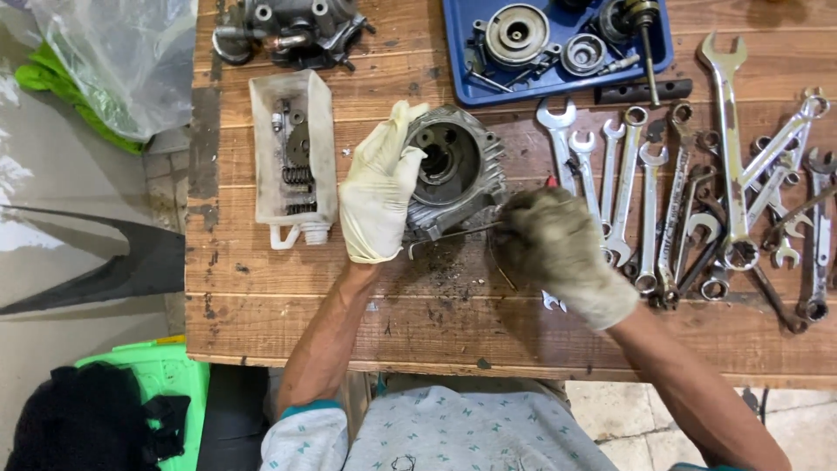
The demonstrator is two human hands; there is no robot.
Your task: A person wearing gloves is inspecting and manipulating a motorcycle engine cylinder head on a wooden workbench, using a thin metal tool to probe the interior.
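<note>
A row of wrenches (697, 201) lies spread across the right side of a worn wooden bench (288, 305), their heads overlapping in places. At the bench's far edge, a blue tray (453, 52) holds round metal parts and a shaft. To the left, a clear plastic tub (292, 157) contains springs and small hardware, with a dark metal assembly (288, 30) just beyond it. A clear plastic bag (113, 61) rests over something green off the bench's left edge. Below, on the floor, a green crate (166, 371) sits beside a black bundle (78, 419).
</note>
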